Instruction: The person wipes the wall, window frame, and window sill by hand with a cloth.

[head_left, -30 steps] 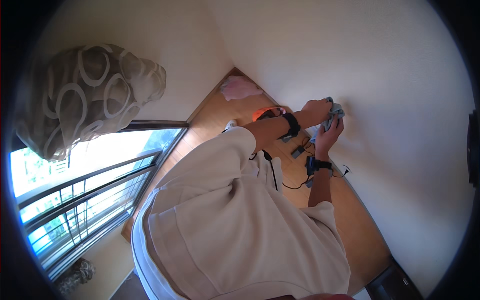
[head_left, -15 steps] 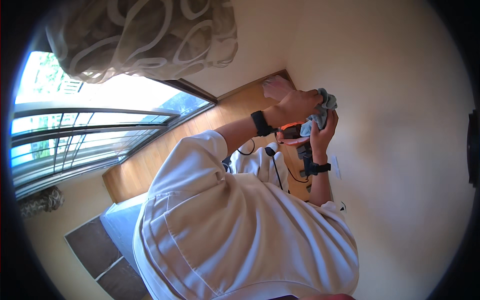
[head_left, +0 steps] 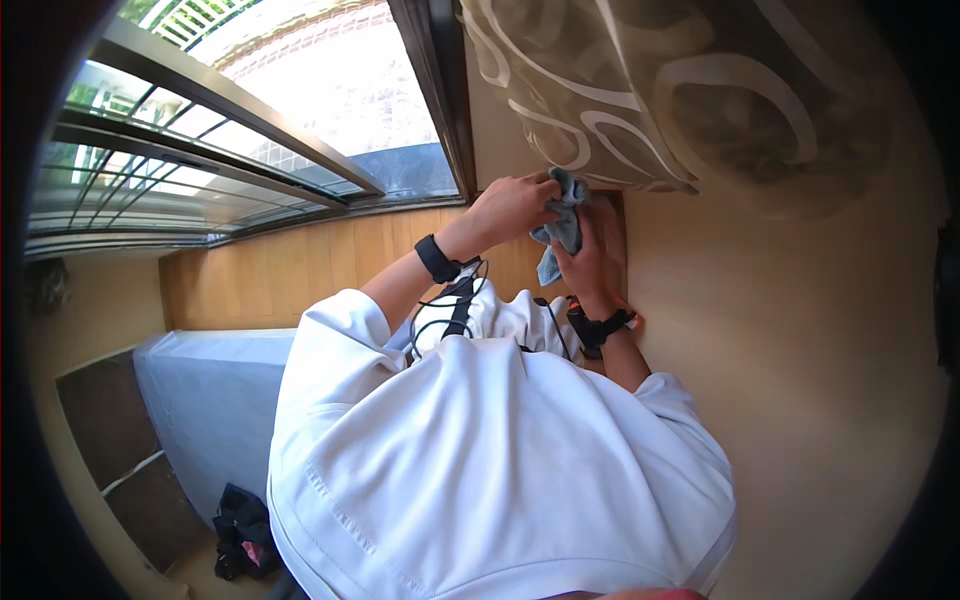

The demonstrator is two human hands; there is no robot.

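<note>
A grey-blue cloth point(head_left: 566, 232) is bunched between my two hands, with one end hanging down. My left hand point(head_left: 512, 208) closes its fingers on the upper part of the cloth. On the other side my right hand point(head_left: 590, 262) grips the cloth lower down, its fingers partly hidden. Both wrists wear black straps. Behind the right hand is a blurred reddish-brown shape that I cannot make out. A small orange item shows by the right wrist, mostly covered by the strap.
A patterned curtain point(head_left: 640, 90) hangs just beyond my hands. Glass sliding doors point(head_left: 250, 150) stand at the left above a wooden floor point(head_left: 300, 250). A pale-blue bed or mattress point(head_left: 215, 390) and a black bag point(head_left: 243, 530) are at the lower left. Dark cables point(head_left: 440, 310) loop near my legs.
My view has turned, so the curtain now sits at the right and the doors look nearer. Both hands still hold the cloth; they appear further left in the picture.
</note>
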